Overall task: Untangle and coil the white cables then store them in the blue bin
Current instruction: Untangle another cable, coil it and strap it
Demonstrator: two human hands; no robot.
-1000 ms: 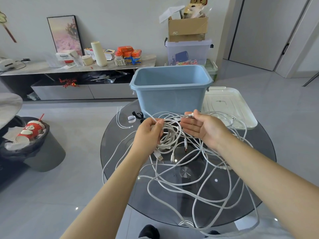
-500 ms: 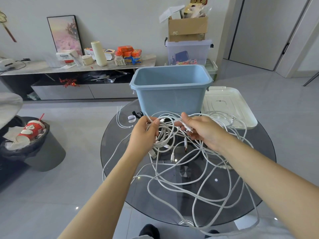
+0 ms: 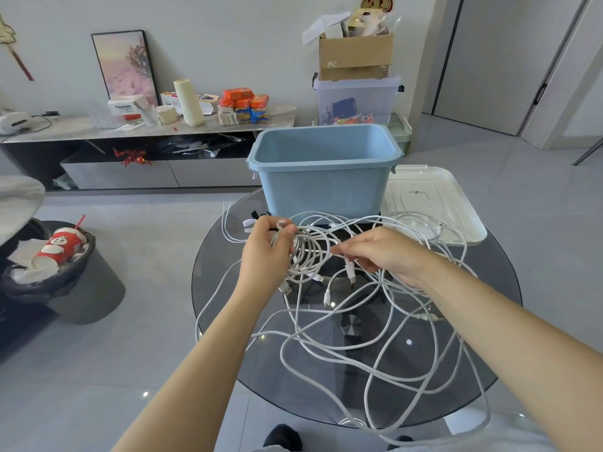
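Holding a small coiled bundle of the white cables in the left hand: fingers curled round the loops, thumb tip pressing strands near the top of the bundle. Several plug ends hang down from the coil just below those fingers.

Right hand is beside it, fingers extended toward the coil, fingertips pinching a single white strand right at the edge of the loops. A plug with a reddish tip dangles just under those fingertips. Can't tell how many strands are in the pinch.

Rest of the white cables are still a loose tangle spread below and behind both wrists over the round dark glass tabletop; a few loops hang off the near edge. One thin strand lies off to the outside of the left fingers, near a small black and white clip-like item; too small to identify.

Open-top light blue plastic bin stands upright on the tabletop just beyond the fingertips of both hands; some strands run right in front of its near wall. What shows of its inside holds no cable; the bottom is hidden. Flat white plastic lid lies beyond the right fingers, beside the bin, with a couple of cable loops resting over it.

Further out past the left hand: dark round waste bin on the floor holding a red paper cup and crumpled paper. Low grey sideboard along the wall carries boxes and packets.
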